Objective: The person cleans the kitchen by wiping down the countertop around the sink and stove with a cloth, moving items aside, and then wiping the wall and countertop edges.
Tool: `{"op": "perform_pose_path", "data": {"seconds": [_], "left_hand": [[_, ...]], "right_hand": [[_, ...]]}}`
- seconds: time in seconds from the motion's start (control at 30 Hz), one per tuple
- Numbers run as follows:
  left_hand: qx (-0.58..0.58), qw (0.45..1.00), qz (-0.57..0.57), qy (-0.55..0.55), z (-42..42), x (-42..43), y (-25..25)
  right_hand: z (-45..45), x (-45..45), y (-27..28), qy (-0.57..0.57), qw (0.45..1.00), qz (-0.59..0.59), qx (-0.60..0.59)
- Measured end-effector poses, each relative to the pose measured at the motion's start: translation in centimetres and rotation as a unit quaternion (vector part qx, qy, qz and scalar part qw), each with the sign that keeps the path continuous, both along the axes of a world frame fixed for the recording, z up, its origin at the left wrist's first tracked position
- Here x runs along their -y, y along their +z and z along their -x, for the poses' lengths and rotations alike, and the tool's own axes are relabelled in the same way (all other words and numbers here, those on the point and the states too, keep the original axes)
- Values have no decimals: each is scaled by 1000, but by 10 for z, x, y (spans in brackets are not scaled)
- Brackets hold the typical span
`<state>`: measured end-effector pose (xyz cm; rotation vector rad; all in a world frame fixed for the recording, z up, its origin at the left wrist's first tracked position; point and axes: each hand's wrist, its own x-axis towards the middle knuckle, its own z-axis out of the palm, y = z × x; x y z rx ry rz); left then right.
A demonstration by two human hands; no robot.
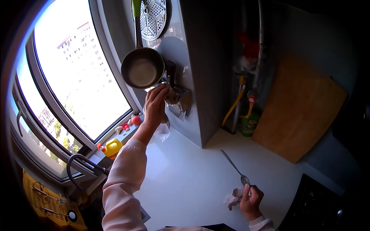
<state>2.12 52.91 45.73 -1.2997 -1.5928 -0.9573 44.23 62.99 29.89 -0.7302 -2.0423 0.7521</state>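
My left hand (155, 103) is raised to the wall below a small dark pan (143, 68), its fingers bent beside some dark hanging items (178, 96). What its fingertips touch or hold is hidden. Low on the right, over the white counter (173, 181), my right hand (251, 201) is closed round the bowl end of a metal spoon (232, 162), whose handle points up and left. A crumpled pale cloth or tissue (232, 199) shows beside that hand's fingers.
A wooden board (298, 111) leans at the right, near pipes and a yellow hose (234, 107). A black stove (312, 208) is at lower right. By the window stand a yellow bottle (112, 148), a faucet (75, 157) and a yellow rack (50, 200).
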Motion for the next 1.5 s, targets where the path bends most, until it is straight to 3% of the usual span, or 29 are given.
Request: {"op": "perform_pose_path", "data": {"seconds": [0.07, 0.13, 0.2, 0.27, 0.37, 0.47, 0.6, 0.7, 0.83, 1.07, 1.17, 1.23, 1.3, 1.4, 1.47, 1.5], "left_hand": [[42, 994, 19, 97, 13, -9, -9], [42, 995, 2, 90, 8, -2, -12], [253, 964, 78, -19, -5, 17, -24], [175, 978, 74, -90, -24, 33, -51], [252, 961, 54, -101, -51, 59, -78], [308, 945, 40, -99, -57, 83, -100], [351, 933, 14, -81, -51, 114, -128], [386, 920, 12, -74, -45, 135, -155], [436, 898, 20, -42, -35, 153, -185], [512, 859, 19, -3, 2, 165, -248], [519, 851, -26, 74, 36, 174, -278], [487, 859, -62, 147, 66, 184, -300], [446, 863, -39, 235, 100, 205, -349], [358, 861, 61, 355, 97, 188, -392], [420, 895, 23, 147, 51, 118, -399], [419, 903, 73, 64, 2, 78, -393]], "right_hand": [[24, -17, 31, 40, 995, -85, -24], [57, -24, 80, 66, 988, -122, -67], [93, -29, 123, 96, 989, -79, -76], [135, -36, 157, 147, 986, -20, -74], [202, -51, 189, 179, 982, 65, -4], [266, -64, 201, 128, 979, 139, 77], [324, -66, 199, 132, 970, 190, 73], [348, -61, 201, 167, 912, 372, 48], [351, -63, 199, 221, 853, 472, 24], [329, -59, 201, 232, 889, 389, 68], [302, -43, 208, 214, 872, 437, 60], [268, -43, 190, 220, 860, 457, 47], [221, -52, 138, 243, 863, 441, 29], [136, -44, 52, 106, 865, 487, 56], [77, -34, -12, 40, 854, 512, 85], [36, -19, -50, -19, 836, 541, 88]]}}
